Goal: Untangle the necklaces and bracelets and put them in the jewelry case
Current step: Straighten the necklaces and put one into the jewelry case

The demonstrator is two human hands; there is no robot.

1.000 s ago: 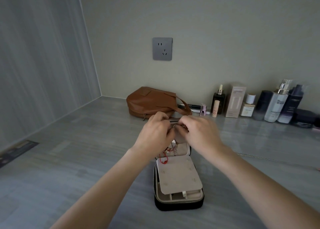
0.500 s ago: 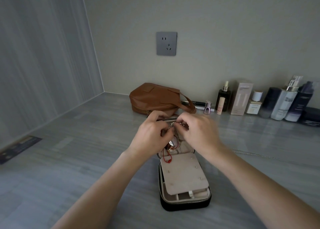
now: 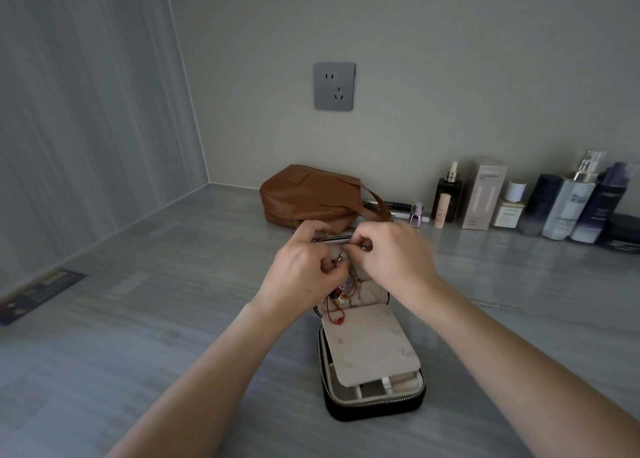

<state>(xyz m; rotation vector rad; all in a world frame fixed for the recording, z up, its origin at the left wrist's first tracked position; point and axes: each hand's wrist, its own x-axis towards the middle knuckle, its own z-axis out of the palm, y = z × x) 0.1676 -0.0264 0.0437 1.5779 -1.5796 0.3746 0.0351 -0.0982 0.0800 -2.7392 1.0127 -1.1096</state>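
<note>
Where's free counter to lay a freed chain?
Bare counter left of the jewelry case, out to the side wall. Also right of it, though a thin chain already lies there. Crowded: back wall, brown bag and bottles.

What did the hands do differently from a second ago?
Not much. Both hands, left hand and right hand, keep pinching the tangled jewelry above the open case; the red cord now hangs a little lower. Case and brown bag stayed put.
</note>
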